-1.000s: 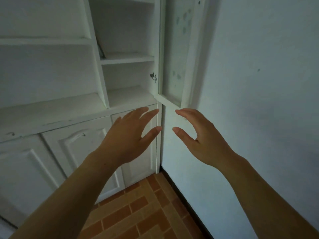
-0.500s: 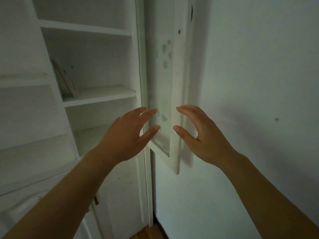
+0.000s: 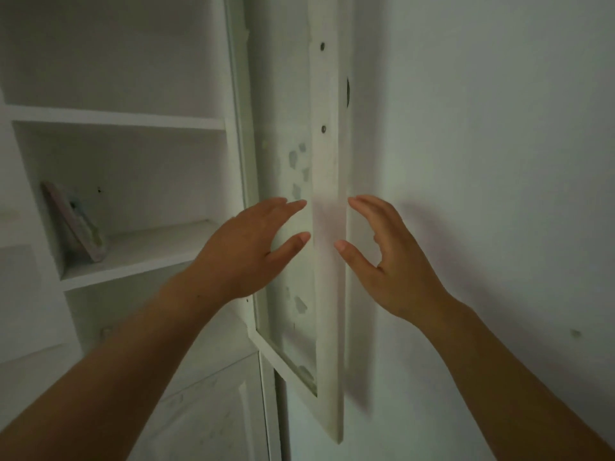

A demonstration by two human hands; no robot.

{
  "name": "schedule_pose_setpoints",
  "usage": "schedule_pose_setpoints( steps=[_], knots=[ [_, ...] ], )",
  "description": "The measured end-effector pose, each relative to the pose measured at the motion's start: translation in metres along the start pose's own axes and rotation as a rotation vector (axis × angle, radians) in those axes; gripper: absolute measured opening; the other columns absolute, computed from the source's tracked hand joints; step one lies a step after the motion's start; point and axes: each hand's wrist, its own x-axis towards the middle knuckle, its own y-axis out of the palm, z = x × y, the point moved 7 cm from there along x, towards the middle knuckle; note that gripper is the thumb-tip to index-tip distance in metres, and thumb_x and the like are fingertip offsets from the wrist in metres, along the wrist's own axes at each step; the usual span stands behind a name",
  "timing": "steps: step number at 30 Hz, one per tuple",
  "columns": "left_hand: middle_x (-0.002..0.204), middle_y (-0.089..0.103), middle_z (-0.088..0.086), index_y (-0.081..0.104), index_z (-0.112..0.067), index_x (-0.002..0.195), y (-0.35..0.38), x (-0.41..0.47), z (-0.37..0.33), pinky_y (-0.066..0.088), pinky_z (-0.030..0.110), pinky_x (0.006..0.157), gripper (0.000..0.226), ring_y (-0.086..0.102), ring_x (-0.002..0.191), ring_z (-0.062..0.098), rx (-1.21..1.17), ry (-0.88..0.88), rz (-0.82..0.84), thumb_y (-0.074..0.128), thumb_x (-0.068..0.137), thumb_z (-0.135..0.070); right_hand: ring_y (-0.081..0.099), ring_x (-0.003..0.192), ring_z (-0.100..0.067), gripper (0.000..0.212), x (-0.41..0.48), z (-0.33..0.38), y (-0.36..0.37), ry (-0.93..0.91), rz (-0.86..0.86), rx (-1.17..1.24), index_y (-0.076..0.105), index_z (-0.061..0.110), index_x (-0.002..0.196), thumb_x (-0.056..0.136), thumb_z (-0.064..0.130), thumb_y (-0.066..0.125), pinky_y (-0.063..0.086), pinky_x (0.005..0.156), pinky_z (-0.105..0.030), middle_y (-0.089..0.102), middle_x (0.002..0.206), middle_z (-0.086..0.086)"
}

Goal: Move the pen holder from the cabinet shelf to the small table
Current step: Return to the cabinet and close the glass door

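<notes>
While lit dimly, shows a white painted wooden cabinet (image 3: pixel 139 118) with flat shelves, and a glass-paned door (image 3: pixel 327 294), speckled with patches, swung open edge-on. Leans a thin flat framed object (image 3: pixel 75 224) against the shelf's side wall. Since half a second ago, sits lower and closer: door edge larger. Left hand (image 3: pixel 246 251) and right hand (image 3: pixel 389 261) raised, fingers spread, empty, flanking the door edge. No pen holder visible.

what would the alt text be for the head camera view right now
Two bare, empty hands, left hand and right hand, reach forward with spread fingers on either side of an open glass cabinet door. Left of it, white shelves hold only a flat object leaning against the side wall; no pen holder shows.
</notes>
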Motion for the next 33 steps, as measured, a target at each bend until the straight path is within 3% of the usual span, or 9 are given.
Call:
schedule_pose_setpoints(
  steps=[11,15,21,27,33],
  knots=[
    [0.152,0.023,-0.003,0.021,-0.037,0.141,-0.03,0.068,-0.013,0.026,0.036,0.105,0.056,0.026,0.136,0.017,0.035,0.104,-0.15,0.034,0.089,-0.053,0.03,0.132,-0.01,0.061,0.038,-0.019,-0.006,0.018,-0.099,0.085,0.022,0.028,0.141,0.088,0.042,0.05,0.038,0.105,-0.042,0.025,0.148,0.008],
    [0.154,0.016,-0.005,0.015,-0.037,0.142,-0.034,0.084,-0.018,0.022,0.03,0.101,0.057,0.023,0.137,0.016,0.036,0.121,-0.228,0.036,0.09,-0.05,0.029,0.132,-0.008,0.062,0.048,-0.021,-0.004,-0.006,-0.104,0.102,0.021,0.031,0.141,0.087,0.048,0.046,0.038,0.106,-0.041,0.024,0.148,0.01],
    [0.154,0.016,-0.001,0.012,-0.031,0.144,-0.049,0.109,-0.018,0.02,0.039,0.11,0.06,0.017,0.139,0.016,-0.051,0.102,-0.333,0.035,0.091,-0.049,0.027,0.134,-0.007,0.065,0.052,-0.028,0.006,-0.014,-0.081,0.124,0.015,0.037,0.141,0.085,0.056,0.041,0.038,0.106,-0.042,0.021,0.15,0.013],
    [0.154,0.017,-0.001,0.012,-0.028,0.144,-0.066,0.134,-0.034,0.017,0.029,0.105,0.06,0.019,0.139,0.015,-0.062,0.135,-0.426,0.036,0.092,-0.046,0.028,0.134,-0.008,0.066,0.055,-0.031,0.015,-0.021,-0.064,0.164,0.012,0.039,0.141,0.085,0.059,0.04,0.038,0.105,-0.043,0.021,0.149,0.013],
    [0.156,0.008,-0.002,0.004,-0.025,0.146,-0.062,0.148,-0.041,0.018,0.037,0.11,0.068,0.013,0.141,0.017,-0.094,0.104,-0.446,0.039,0.092,-0.046,0.029,0.133,-0.007,0.065,0.055,-0.035,0.022,-0.022,-0.042,0.188,0.009,0.04,0.142,0.086,0.058,0.039,0.038,0.105,-0.042,0.021,0.149,0.014]
  ],
)
